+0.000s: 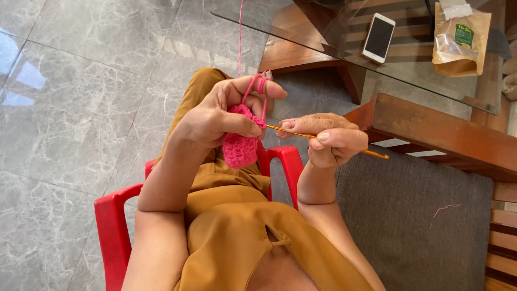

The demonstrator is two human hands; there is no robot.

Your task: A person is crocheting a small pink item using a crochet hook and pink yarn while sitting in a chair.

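My left hand [218,113] pinches a small pink crocheted piece [240,145] between thumb and fingers. Pink yarn [240,32] loops over its index finger and runs straight up out of view. My right hand [328,137] grips an orange crochet hook [371,153]; the hook's tip meets the top edge of the pink piece. Both hands are held above my lap, over mustard-coloured clothing.
I sit on a red plastic chair [110,226] on a grey marble floor [81,81]. A glass-topped wooden table [431,126] at upper right holds a white phone [378,37] and a brown pouch [460,40]. A dark grey cushion [409,215] with a yarn scrap lies at right.
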